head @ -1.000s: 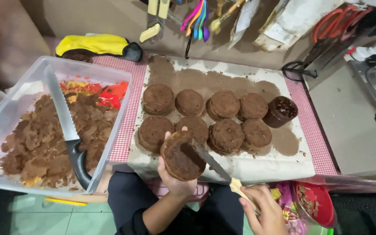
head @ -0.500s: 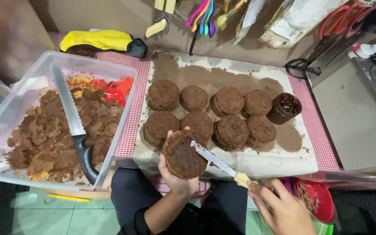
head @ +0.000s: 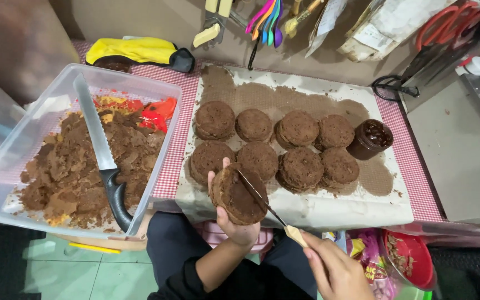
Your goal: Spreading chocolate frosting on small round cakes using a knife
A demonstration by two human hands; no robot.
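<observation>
left hand (head: 234, 222) cupped under a round chocolate cake layer (head: 239, 194), fingers closed up around its edge, held tilted just off the near edge of the white board (head: 318, 208). right hand (head: 337, 272) clenched on the pale handle of a thin spatula (head: 262, 201); the blade lies across the layer's top, which is smeared with dark spread.

risks, as judged: the layer looks soft and crumbly and is carried only by one palm; hard pressure from the blade could crack it or tip it off the hand toward the lap. it hangs over open air, not over the board, so a slip would drop it past the table. too much tilt could let the spread slide.

around: seven more round layers (head: 298, 129) lie in two rows on the board, some touching. a small dark jar (head: 370, 139) of spread stands at the right end of the back row, reachable only across those layers. left of the board, a clear plastic tub (head: 156, 161) holds cake scraps, with a long serrated knife (head: 98, 147) lying across them, black handle toward the person. a red bowl (head: 412, 258) sits low at right. utensils hang behind.
</observation>
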